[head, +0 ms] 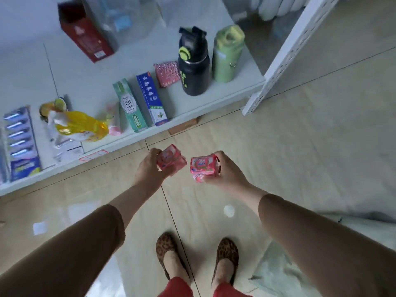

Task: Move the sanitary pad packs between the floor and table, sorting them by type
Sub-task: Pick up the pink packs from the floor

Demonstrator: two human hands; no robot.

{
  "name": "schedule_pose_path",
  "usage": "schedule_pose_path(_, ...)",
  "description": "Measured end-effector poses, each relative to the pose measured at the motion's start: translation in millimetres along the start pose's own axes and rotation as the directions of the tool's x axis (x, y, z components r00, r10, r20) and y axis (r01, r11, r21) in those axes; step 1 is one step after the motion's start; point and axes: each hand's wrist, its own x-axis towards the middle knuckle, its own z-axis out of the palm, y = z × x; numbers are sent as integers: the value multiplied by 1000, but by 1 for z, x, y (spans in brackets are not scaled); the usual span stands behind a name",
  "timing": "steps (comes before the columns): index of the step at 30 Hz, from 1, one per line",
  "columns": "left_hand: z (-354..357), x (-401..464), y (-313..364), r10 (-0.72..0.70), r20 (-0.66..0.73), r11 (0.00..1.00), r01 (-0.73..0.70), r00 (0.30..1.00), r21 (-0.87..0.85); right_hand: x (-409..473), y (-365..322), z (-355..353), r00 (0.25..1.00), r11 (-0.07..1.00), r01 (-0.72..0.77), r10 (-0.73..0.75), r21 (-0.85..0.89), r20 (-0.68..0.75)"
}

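- The person is standing over the tiled floor (pixel 278 146) just in front of the tabletop (pixel 25 67), carrying one pink sanitary pad pack in each hand; judging from that, the step in hand is the transfer from floor level up toward the tabletop.
- The left hand (pixel 147 168) is curling its grip around the left pink pack (pixel 171 160), fingers wrapped closed on it, the pack tilting and slightly blurred.
- The right hand (pixel 225 168) is closing its grip on the right pink pack (pixel 203 169), thumb below and fingers behind, the printed face pointing toward the camera.
- Both packs are hanging in the air above the floor, near each other but apart, just short of the tabletop edge.
- A third pad pack (pixel 167 73), darker pink and patterned, is lying on the tabletop beside the black bottle (pixel 192 67); it is looking like a different type.
- The next move is probably calling for reaching forward and setting the two matching packs down together in a free spot, apart from the patterned one; whether the two are truly the same type is hard to tell given the blur.
- Counting: three pad packs in view, two held and one resting; two toothpaste boxes, a green one (pixel 130 106) and a blue one (pixel 152 98); two bottles, the black one and a green one (pixel 228 53).
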Motion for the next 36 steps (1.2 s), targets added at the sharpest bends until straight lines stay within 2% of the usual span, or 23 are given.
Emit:
schedule_pose_path(5, -97, -89, 145, 155, -91, 977, -167, 984, -136, -102, -137, -105, 991, 981, 122, -111, 150, -76)
schedule_pose_path(10, -209, -150, 265, 276, -246, 952, -300, 929, -64, -169, -279, -191, 962, 933, 270, -251, 236, -106)
schedule_pose_path(14, -288, -175, 326, 315, -340, 930, -360, 886, -77, -193, -370, -237, 915, 889, 402, -382, 221, -126)
schedule_pose_path(20, -377, -167, 362, 359, -417, 927, -369, 835, 60, -177, -463, -263, 868, 867, 493, -484, 69, -110)
schedule_pose_path(23, -419, -145, 369, 398, -408, 917, -365, 822, 160, -148, -499, -263, 847, 847, 529, -523, 56, -93)
schedule_pose_path(27, -476, -88, 374, 433, -393, 893, -326, 811, 311, -93, -548, -258, 836, 837, 547, -544, 31, -71)
schedule_pose_path(32, -541, 3, 384, 416, -380, 884, -269, 826, 383, -21, -599, -245, 855, 857, 515, -511, 29, -85)
schedule_pose_path(34, -559, 36, 386, 425, -341, 839, -224, 839, 496, 1, -610, -237, 862, 865, 501, -496, 21, -106)
schedule_pose_path(36, -572, 64, 387, 460, -329, 747, -159, 825, 645, 20, -618, -230, 869, 873, 487, -482, 17, -113)
